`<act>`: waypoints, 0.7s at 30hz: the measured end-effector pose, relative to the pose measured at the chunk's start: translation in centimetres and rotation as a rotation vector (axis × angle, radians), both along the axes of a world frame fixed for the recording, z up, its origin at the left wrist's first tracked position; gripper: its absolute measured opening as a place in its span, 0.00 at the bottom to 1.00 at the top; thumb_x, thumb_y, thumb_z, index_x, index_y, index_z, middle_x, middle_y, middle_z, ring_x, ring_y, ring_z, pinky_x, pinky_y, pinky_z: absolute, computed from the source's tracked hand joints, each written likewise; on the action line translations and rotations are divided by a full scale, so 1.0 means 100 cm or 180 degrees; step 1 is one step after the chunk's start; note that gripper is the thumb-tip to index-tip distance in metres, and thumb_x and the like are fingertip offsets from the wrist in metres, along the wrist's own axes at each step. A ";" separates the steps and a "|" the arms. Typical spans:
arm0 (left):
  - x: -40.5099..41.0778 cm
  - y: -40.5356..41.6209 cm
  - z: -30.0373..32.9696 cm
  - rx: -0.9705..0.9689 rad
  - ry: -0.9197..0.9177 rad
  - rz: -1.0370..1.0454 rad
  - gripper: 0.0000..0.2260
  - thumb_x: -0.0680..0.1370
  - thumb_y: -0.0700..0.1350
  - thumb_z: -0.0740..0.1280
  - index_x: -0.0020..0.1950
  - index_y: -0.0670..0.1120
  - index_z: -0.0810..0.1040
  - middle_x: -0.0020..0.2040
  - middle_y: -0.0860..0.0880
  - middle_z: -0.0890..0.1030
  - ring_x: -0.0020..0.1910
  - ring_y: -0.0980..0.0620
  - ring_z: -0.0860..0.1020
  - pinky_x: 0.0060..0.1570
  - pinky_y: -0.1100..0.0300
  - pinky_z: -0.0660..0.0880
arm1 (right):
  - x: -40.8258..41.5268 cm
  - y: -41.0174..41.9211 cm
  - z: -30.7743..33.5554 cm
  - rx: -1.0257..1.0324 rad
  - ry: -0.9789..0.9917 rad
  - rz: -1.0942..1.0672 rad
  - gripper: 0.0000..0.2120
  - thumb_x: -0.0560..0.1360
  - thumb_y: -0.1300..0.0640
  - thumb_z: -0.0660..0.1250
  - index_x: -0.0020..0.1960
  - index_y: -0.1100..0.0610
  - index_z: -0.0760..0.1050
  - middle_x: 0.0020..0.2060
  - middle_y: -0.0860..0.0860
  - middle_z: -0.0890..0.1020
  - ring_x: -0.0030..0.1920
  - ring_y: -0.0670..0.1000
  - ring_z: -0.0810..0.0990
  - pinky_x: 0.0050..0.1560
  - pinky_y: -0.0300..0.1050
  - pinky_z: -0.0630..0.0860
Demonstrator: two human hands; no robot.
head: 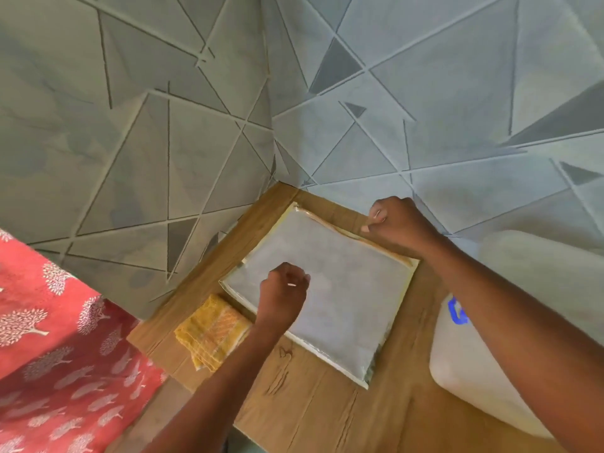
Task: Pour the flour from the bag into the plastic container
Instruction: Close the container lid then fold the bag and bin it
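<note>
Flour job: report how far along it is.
Nothing looks poured yet. The bag lies flat on the table. In hand: the right hand pinches its far edge; the left hand hovers curled over it. Left: open it, lift it, pour into the container at right.

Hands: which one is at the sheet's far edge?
The right hand, closed over the far edge of the grey sheet near the wall. The left hand is curled over the sheet's near-left part, beside the yellow cloth.
</note>
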State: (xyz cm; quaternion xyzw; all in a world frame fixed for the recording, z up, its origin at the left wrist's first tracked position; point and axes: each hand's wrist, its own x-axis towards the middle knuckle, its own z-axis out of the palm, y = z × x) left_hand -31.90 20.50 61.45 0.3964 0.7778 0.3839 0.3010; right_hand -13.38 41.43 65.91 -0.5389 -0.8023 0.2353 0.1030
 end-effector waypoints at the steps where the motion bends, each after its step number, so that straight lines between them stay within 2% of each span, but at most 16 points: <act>1: 0.013 0.003 0.012 0.0196 0.0064 -0.0073 0.07 0.79 0.36 0.67 0.51 0.45 0.82 0.48 0.51 0.84 0.47 0.53 0.83 0.45 0.59 0.81 | 0.012 -0.012 0.010 0.0049 0.0141 -0.0072 0.16 0.57 0.36 0.69 0.39 0.45 0.77 0.40 0.46 0.84 0.44 0.50 0.84 0.50 0.47 0.82; 4: 0.058 0.010 0.036 0.0712 0.0113 -0.0222 0.07 0.80 0.38 0.68 0.55 0.47 0.81 0.49 0.54 0.84 0.48 0.58 0.82 0.46 0.63 0.80 | 0.058 -0.046 0.035 0.0135 0.0468 -0.0302 0.18 0.58 0.35 0.72 0.40 0.45 0.78 0.38 0.45 0.84 0.43 0.48 0.84 0.51 0.47 0.82; 6: 0.098 0.014 0.048 0.1049 0.0155 -0.0363 0.05 0.80 0.40 0.68 0.54 0.48 0.81 0.48 0.55 0.84 0.47 0.60 0.82 0.46 0.65 0.80 | 0.098 -0.069 0.049 0.0272 0.0642 -0.0438 0.16 0.63 0.40 0.77 0.44 0.49 0.81 0.38 0.45 0.85 0.43 0.46 0.84 0.50 0.45 0.81; 8: 0.137 0.016 0.056 0.1274 0.0195 -0.0518 0.05 0.79 0.40 0.69 0.54 0.47 0.81 0.49 0.53 0.85 0.49 0.57 0.83 0.47 0.67 0.79 | 0.137 -0.092 0.059 0.0474 0.0808 -0.0532 0.11 0.67 0.47 0.79 0.45 0.51 0.82 0.39 0.47 0.85 0.42 0.45 0.84 0.48 0.41 0.80; 11: 0.199 0.015 0.061 0.1553 0.0526 -0.0863 0.09 0.78 0.41 0.70 0.58 0.44 0.80 0.54 0.49 0.84 0.53 0.51 0.82 0.53 0.58 0.80 | 0.200 -0.128 0.070 0.0912 0.1122 -0.0690 0.06 0.71 0.53 0.78 0.43 0.54 0.83 0.38 0.47 0.86 0.39 0.43 0.83 0.45 0.37 0.79; 14: 0.252 0.009 0.064 0.1841 0.0922 -0.1242 0.12 0.78 0.44 0.70 0.61 0.45 0.79 0.59 0.49 0.83 0.57 0.51 0.81 0.56 0.65 0.74 | 0.259 -0.162 0.068 0.1138 0.1485 -0.0877 0.04 0.72 0.58 0.77 0.44 0.56 0.84 0.38 0.46 0.85 0.40 0.43 0.83 0.43 0.30 0.75; 16: 0.285 0.002 0.063 0.1948 0.1140 -0.1499 0.13 0.79 0.47 0.68 0.62 0.46 0.78 0.61 0.50 0.82 0.58 0.50 0.80 0.56 0.63 0.75 | 0.301 -0.180 0.059 0.1257 0.1691 -0.1019 0.03 0.72 0.60 0.76 0.44 0.55 0.83 0.39 0.45 0.85 0.41 0.43 0.83 0.41 0.29 0.74; 19: 0.319 -0.007 0.053 0.2034 0.1492 -0.1768 0.14 0.81 0.51 0.65 0.63 0.46 0.78 0.60 0.50 0.82 0.59 0.50 0.80 0.53 0.57 0.79 | 0.355 -0.202 0.040 0.1550 0.1870 -0.1320 0.05 0.73 0.63 0.74 0.46 0.55 0.83 0.41 0.45 0.85 0.43 0.43 0.83 0.44 0.32 0.75; 21: 0.334 -0.010 0.044 0.2065 0.1993 -0.1817 0.13 0.81 0.52 0.64 0.61 0.46 0.80 0.58 0.51 0.83 0.55 0.50 0.82 0.47 0.56 0.80 | 0.389 -0.218 0.022 0.1766 0.1959 -0.1612 0.05 0.75 0.66 0.72 0.48 0.57 0.83 0.43 0.46 0.85 0.45 0.43 0.83 0.47 0.31 0.75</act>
